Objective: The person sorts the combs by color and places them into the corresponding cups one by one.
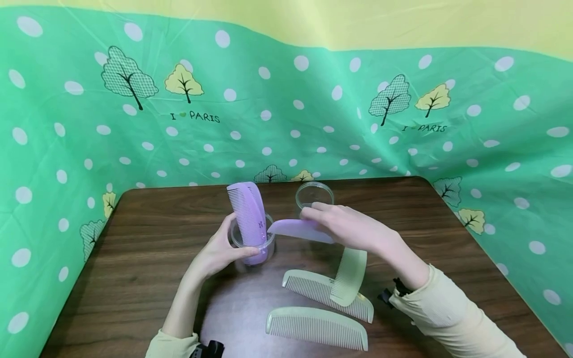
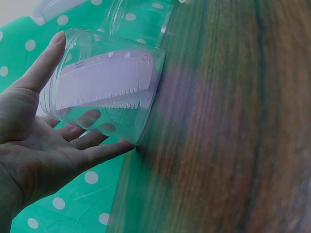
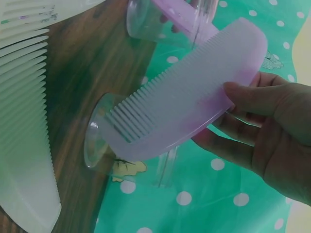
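Observation:
My left hand (image 1: 219, 251) grips a clear plastic jar (image 2: 131, 119), thumb near the rim and fingers around its side. Purple combs (image 1: 251, 219) stand tilted inside it, their upper ends sticking out above the rim. Between the thumb and fingers of my right hand (image 1: 342, 223) another purple comb (image 3: 194, 97) is pinched by its spine, in the air right of the jar. In the head view its free end points left, close to the jar's rim. My right hand partly hides this comb there.
A second clear jar (image 1: 315, 193) stands at the table's back, behind my right hand. Two green combs, one (image 1: 350, 276) lying across the other (image 1: 309, 287), are in front of that hand. A third green comb (image 1: 317, 328) lies nearer. Polka-dot cloth (image 1: 268, 99) hangs behind the table.

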A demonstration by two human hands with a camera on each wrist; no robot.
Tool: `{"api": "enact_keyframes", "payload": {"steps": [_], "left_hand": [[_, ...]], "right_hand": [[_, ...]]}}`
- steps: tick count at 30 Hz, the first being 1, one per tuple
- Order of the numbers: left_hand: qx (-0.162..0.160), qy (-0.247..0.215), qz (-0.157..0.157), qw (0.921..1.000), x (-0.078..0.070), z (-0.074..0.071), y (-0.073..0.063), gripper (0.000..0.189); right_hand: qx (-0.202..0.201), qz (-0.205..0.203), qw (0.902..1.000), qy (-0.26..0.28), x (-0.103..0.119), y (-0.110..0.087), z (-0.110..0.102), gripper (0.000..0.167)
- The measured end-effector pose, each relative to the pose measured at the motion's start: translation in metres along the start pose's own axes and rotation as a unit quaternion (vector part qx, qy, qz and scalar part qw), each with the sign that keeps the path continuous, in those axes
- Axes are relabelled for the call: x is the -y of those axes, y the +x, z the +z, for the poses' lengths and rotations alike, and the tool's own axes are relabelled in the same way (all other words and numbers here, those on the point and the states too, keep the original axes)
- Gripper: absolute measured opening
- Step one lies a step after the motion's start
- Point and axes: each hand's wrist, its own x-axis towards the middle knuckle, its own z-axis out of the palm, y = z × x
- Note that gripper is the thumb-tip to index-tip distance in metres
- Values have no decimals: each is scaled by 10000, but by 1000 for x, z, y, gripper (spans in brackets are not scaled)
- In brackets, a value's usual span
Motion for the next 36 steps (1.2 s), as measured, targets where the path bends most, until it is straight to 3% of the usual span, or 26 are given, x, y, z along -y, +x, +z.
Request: {"api": "enact_keyframes", "payload": {"steps": [22,36], "left_hand": [[-23,143,72,9999,2,0,0,102],[-27,27,34,10000,1,-2,3,103]], "right_hand": [[-955,492,9908,823,7,4,-24,15],[-1469,566,9804,1186,8,13,-22,21]]}}
